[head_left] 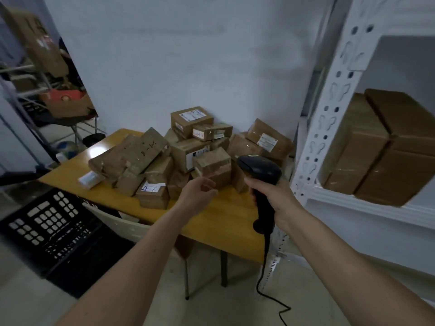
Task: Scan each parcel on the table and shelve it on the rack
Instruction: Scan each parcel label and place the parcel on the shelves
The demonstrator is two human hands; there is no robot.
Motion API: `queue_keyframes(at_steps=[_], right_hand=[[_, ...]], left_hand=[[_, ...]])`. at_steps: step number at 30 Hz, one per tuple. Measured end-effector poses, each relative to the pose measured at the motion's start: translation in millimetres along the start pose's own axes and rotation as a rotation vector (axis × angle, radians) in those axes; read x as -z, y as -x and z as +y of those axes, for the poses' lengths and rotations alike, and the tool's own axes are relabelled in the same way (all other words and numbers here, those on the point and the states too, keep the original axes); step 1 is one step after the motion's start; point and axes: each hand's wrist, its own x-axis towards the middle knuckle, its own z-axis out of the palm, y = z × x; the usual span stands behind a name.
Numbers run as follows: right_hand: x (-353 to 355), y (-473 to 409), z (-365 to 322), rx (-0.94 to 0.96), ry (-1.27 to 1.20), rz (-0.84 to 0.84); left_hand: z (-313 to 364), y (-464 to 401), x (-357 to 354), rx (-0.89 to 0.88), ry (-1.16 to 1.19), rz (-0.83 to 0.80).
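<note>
R hand (270, 196) grips scanner (261, 170); L hand (200, 191) loose, empty, nr parcel pile (188, 149) front edge.

My right hand (270, 194) grips a black scanner (260, 170) beside the rack (329, 109); my left hand (200, 191), fingers loosely curled, reaches toward brown parcels (188, 147) heaped along the table's (223, 220) far edge.
</note>
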Motion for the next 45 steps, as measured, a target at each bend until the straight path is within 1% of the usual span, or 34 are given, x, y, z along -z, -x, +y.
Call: queue_keyframes(at_steps=[3,6,11,17,22,26,29,32,36,39,41,42,43,44,45], right_hand=[[-12,-25,8,-0.026,-0.007,0.002],[-20,-56,13,-0.054,-0.013,0.009],[-24,-110,18,-0.121,-0.055,0.045],[-19,-172,15,-0.170,-0.097,0.105],[-22,-211,16,-0.230,-0.122,0.136],[-28,-228,20,-0.276,-0.104,0.161],[-27,-237,22,-0.275,-0.087,0.196],[-25,-243,24,-0.277,-0.082,0.231],[-20,-246,30,-0.293,-0.087,0.280],[-18,-242,36,-0.296,-0.091,0.307],[-17,-238,40,-0.296,-0.094,0.320],[-17,-235,41,-0.293,-0.096,0.329],[-17,-232,42,-0.283,-0.104,0.340],[-17,-230,42,-0.269,-0.114,0.351],[-17,-227,43,-0.254,-0.125,0.363]], left_hand=[[-18,-27,7,0.019,-0.128,0.005],[-29,-63,14,0.074,-0.199,-0.015],[-41,-130,15,0.146,-0.337,-0.074],[-43,-213,1,0.169,-0.457,-0.091],[-51,-263,-18,0.161,-0.535,-0.166],[-62,-290,-26,0.161,-0.570,-0.211],[-69,-313,-28,0.164,-0.549,-0.245],[-77,-332,-31,0.183,-0.551,-0.312],[-88,-341,-32,0.171,-0.684,-0.365],[-93,-335,-34,0.118,-0.795,-0.330],[-91,-325,-38,0.152,-0.744,-0.297],[-89,-320,-38,0.192,-0.656,-0.286],[-87,-314,-36,0.244,-0.506,-0.287],[-86,-308,-31,0.313,-0.264,-0.301],[-84,-299,-24,0.398,0.038,-0.350]])
